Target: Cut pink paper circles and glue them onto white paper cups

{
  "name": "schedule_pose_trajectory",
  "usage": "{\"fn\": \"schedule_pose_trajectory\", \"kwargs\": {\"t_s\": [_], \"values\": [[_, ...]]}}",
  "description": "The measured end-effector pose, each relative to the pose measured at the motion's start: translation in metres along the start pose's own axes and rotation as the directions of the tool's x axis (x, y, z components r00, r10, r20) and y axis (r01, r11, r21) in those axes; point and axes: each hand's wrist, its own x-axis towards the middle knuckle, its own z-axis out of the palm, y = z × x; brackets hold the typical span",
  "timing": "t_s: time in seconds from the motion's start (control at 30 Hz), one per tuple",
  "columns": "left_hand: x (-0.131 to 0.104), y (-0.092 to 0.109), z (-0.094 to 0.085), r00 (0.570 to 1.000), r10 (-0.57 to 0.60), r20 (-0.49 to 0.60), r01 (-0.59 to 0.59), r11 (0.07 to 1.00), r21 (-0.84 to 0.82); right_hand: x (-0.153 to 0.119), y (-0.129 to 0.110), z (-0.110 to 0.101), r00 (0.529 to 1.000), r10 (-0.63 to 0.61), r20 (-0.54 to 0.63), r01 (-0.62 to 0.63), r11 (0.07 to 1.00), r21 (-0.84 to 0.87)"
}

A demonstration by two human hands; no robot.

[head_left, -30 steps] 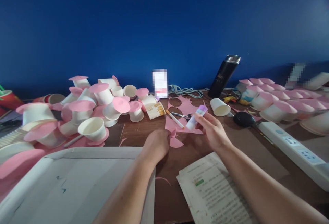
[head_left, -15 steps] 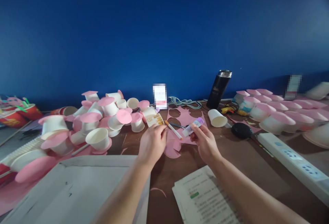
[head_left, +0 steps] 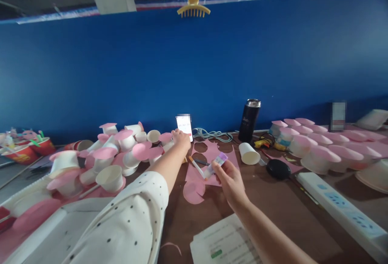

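My right hand [head_left: 228, 179] grips a glue stick [head_left: 215, 166] with a clear body and a purple end between thumb and fingers, over a pink paper sheet [head_left: 228, 155] with round cut-outs. Stretched far forward, my left hand [head_left: 181, 138] has its fingers at the lower left of a lit phone [head_left: 184, 124] standing by the wall. Whether they touch the phone is hard to see, and nothing shows held. Between the hands lie an orange-and-white pen [head_left: 196, 166] and partly hidden scissors [head_left: 201, 161]. A slit pink paper disc [head_left: 194, 192] lies nearer to me.
Paper cups with pink discs [head_left: 104, 153] crowd the left, and more such cups [head_left: 321, 153] stand at right. A white cup [head_left: 249, 154], a black bottle [head_left: 250, 120], a black mouse [head_left: 278, 169] and a power strip [head_left: 342, 205] are to the right. Printed sheets [head_left: 221, 239] lie in front.
My left hand has moved forward from beside the pen to the phone, bringing a dotted sleeve into view. My right hand still holds the glue stick. The view has tilted upward.
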Motion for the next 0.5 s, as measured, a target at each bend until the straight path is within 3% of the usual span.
{"fn": "schedule_pose_trajectory", "kwargs": {"t_s": [0.33,0.5], "values": [[0.003,-0.007,0.012,0.999,-0.030,0.015,0.031,0.998,-0.046,-0.003,0.013,0.005,0.998,-0.024,0.061,0.029,0.996,-0.088],[0.001,-0.001,-0.003,0.997,0.068,-0.048,-0.071,0.994,-0.082,-0.006,0.014,0.006,0.996,-0.064,0.066,0.072,0.988,-0.136]]}}
